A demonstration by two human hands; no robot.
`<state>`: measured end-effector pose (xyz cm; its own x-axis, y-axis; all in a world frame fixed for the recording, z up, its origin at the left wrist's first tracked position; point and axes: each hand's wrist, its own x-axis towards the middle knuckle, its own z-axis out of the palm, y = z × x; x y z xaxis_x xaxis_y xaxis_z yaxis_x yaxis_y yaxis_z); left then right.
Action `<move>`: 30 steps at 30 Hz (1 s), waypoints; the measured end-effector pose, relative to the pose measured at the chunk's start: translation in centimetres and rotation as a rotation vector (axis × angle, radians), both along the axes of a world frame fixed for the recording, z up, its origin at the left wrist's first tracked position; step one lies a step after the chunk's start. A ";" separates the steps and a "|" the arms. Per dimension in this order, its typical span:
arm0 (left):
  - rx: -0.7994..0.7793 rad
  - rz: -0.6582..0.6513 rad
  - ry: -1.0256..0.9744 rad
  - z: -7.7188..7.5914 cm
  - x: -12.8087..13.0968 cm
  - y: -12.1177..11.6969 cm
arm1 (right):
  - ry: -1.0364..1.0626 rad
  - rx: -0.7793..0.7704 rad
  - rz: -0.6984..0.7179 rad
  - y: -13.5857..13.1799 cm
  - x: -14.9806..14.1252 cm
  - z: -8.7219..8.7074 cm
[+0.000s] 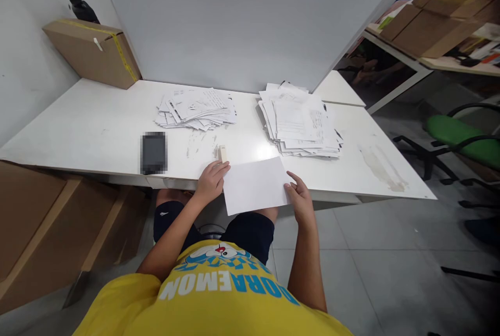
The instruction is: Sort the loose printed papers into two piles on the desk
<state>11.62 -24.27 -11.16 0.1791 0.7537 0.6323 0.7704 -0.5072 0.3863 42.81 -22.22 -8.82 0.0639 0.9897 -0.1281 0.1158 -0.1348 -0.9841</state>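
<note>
A blank white sheet of paper [255, 185] lies between my hands, its near part reaching past the table's front edge. My left hand [212, 184] is closed at the sheet's left edge, with its fingertips beside a small cream-coloured block [222, 153] whose kind I cannot make out. At the right edge, my right hand [300, 199] has the paper between thumb and fingers, the index finger stretched out. Beyond the sheet are two piles of printed papers: a left pile [195, 109] and a taller right pile [299, 122].
A blurred dark rectangular object [153, 152] lies on the white table [97, 122], left of my hands. A taped cardboard box [94, 52] stands at the back left corner. A grey partition [250, 23] rises behind the piles. To the right is a green chair [464, 135].
</note>
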 end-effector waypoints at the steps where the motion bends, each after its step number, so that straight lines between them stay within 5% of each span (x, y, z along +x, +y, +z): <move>1: 0.007 -0.001 -0.001 0.0 0.0 0.0 | 0.009 -0.002 0.002 0.0 0.1 0.0; 30: 0.003 0.038 0.001 0.5 0.1 0.2 | 0.095 -0.022 0.008 2.8 0.4 -0.8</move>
